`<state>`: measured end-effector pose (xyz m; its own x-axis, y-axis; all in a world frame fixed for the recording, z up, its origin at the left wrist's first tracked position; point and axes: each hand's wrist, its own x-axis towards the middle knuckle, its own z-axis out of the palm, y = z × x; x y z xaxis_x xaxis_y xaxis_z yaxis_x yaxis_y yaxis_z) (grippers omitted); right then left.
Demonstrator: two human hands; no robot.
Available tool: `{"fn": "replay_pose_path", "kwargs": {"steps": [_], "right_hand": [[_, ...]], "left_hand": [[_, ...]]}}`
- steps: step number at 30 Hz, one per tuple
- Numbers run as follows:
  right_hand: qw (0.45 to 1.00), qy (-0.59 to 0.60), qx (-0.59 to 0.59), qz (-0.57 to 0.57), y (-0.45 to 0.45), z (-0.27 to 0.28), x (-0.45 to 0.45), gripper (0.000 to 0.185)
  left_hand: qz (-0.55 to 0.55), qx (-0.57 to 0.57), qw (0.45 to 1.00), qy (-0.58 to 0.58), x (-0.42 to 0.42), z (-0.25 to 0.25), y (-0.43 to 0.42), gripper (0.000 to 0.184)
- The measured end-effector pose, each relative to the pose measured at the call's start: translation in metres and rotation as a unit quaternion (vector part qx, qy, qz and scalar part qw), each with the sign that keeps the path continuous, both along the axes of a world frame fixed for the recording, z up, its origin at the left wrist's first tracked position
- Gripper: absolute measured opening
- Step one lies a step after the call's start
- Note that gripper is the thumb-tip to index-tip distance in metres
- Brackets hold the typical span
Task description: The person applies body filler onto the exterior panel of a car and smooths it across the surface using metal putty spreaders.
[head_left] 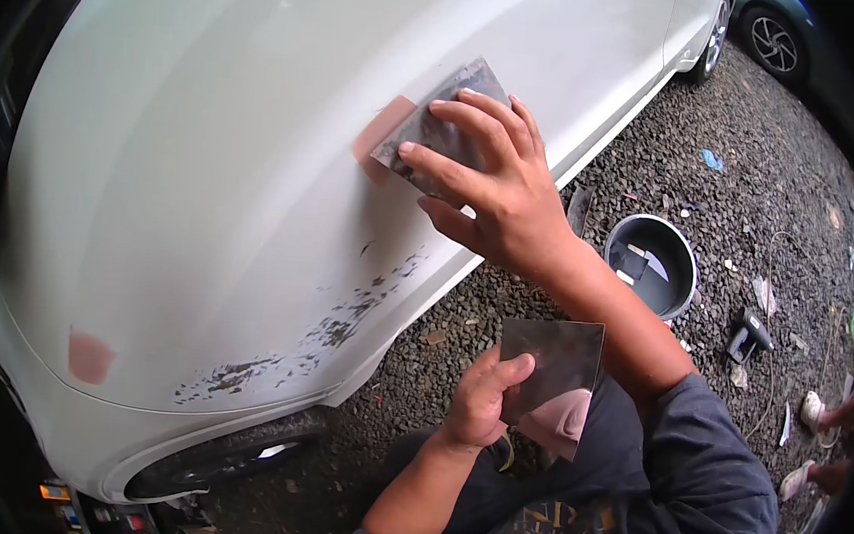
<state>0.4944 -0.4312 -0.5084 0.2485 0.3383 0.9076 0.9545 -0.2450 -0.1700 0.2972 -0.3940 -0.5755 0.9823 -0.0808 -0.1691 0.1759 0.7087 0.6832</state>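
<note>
My right hand (495, 162) presses a flat, dark metal putty spreader (459, 119) against the white car panel (289, 106). Its fingers are spread over the spreader's back, with the thumb by the lower edge. A patch of pink filler (385, 133) shows on the panel beside the spreader's left edge. Nearer my body, my left hand (482, 397) grips a rectangular metal plate (555, 357), thumb on its face. Smooth pink putty (558, 418) lies on the lower part of that plate. Another pink patch (91, 355) sits lower left on the panel, near the wheel arch.
Chipped paint (343, 316) runs along the panel's lower edge above the wheel (231, 457). On the gravel (595, 170) stand a bucket (654, 223) holding water and a dark heat-gun-like tool (751, 336). Another person's feet (812, 410) are at the right; a second car (776, 39) is behind.
</note>
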Motion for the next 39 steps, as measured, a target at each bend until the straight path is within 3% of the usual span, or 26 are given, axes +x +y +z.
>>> {"fn": "replay_pose_path", "kwargs": {"steps": [9,16,24,26,30,33,39], "right_hand": [[1.000,-0.017,0.020,-0.002,0.010,0.013,0.016,0.061],[1.000,0.004,-0.026,-0.009,-0.001,-0.036,0.016,0.062],[1.000,-0.010,0.014,-0.018,-0.013,0.011,0.038,0.057],[0.999,-0.018,0.017,-0.025,-0.010,0.015,0.047,0.057],[0.998,-0.043,0.040,-0.013,-0.002,-0.005,0.060,0.058],[0.999,-0.014,-0.019,-0.021,-0.016,-0.028,0.055,0.059],[1.000,-0.003,0.000,-0.020,-0.033,0.000,0.057,0.056]], "left_hand": [[0.034,0.007,0.999,0.005,0.000,0.005,0.004,0.050],[0.034,0.006,0.999,0.012,0.001,0.005,0.004,0.049],[0.016,-0.040,0.999,-0.033,0.007,-0.002,0.011,0.044],[0.038,-0.007,0.999,-0.007,0.007,0.002,0.009,0.047],[0.041,-0.001,0.999,-0.008,0.005,0.008,0.007,0.049],[0.045,0.011,0.999,-0.009,0.005,0.007,0.008,0.049],[0.057,0.000,0.998,0.004,0.006,0.004,0.011,0.046]]}}
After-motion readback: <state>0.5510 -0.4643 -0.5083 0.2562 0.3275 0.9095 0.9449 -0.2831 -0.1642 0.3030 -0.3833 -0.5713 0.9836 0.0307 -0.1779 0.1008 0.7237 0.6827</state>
